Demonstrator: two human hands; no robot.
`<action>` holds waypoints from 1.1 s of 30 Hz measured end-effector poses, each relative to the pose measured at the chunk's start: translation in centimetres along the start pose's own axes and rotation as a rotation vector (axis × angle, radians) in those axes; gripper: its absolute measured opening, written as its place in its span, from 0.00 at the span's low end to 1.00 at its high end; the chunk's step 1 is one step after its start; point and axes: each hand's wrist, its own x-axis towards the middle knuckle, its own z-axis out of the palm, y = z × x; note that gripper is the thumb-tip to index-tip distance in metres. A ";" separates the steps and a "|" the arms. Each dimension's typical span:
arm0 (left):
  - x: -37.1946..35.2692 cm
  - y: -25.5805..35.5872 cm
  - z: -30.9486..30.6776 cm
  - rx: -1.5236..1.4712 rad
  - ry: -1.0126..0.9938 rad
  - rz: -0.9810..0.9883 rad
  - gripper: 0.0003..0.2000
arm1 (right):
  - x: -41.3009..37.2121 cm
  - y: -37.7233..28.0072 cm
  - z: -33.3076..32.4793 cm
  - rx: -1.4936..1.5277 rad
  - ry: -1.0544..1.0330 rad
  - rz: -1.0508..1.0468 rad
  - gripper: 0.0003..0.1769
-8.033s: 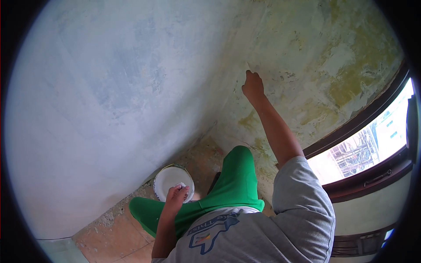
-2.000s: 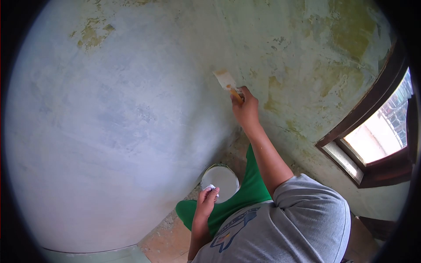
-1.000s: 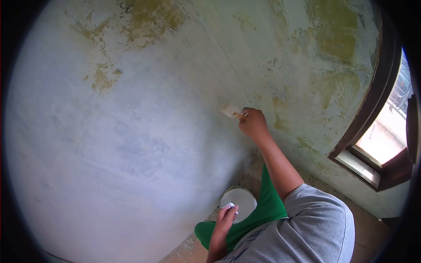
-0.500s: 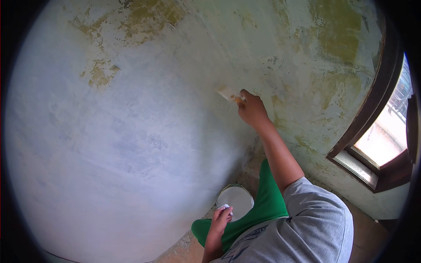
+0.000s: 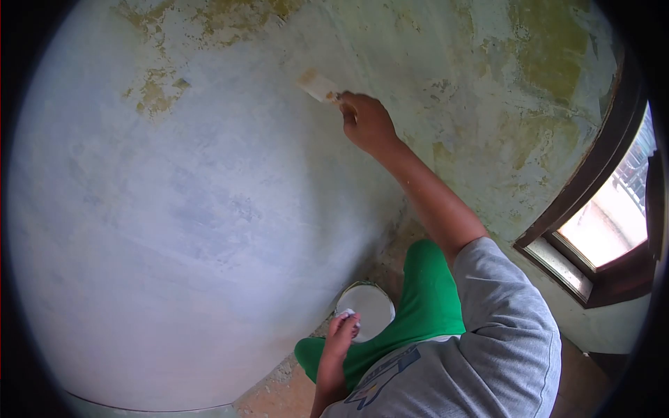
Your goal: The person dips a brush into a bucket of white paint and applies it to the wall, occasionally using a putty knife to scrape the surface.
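Note:
My right hand (image 5: pixel 368 122) reaches up to the wall (image 5: pixel 209 209), fingers closed around the handle of a flat paintbrush (image 5: pixel 320 86). The brush is whitish with a tan end, which lies against or very near the wall; contact cannot be made out. Lower down, my left hand (image 5: pixel 341 334) is closed on a small crumpled white wad (image 5: pixel 348 313), perhaps a cloth. It hovers over the near left edge of a round bucket (image 5: pixel 369 310) with a pale, smooth surface inside. The wall is whitish across the left, with bare olive patches (image 5: pixel 550 52) at the upper right.
A dark wooden window frame (image 5: pixel 561 209) stands at the right, with bright daylight behind. Green-clad legs (image 5: pixel 432 292) are folded beside the bucket. Brownish floor (image 5: pixel 275 393) shows along the wall's foot. More flaked olive patches (image 5: pixel 159 94) mark the upper left.
My right hand and the paintbrush have moved up and left along the wall. My left hand stays by the bucket with the white wad. The view has shifted slightly.

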 end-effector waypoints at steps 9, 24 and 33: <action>-0.1 2.7 -1.2 -0.041 0.050 0.061 0.09 | -13.1 7.7 -0.2 -0.247 -0.359 0.265 0.10; -0.2 2.1 -0.4 0.034 -0.074 0.087 0.11 | 4.1 -7.2 -2.4 0.179 0.055 -0.134 0.05; -0.4 1.0 -1.3 0.003 -0.046 0.038 0.10 | -8.3 0.6 1.4 -0.034 -0.133 0.000 0.07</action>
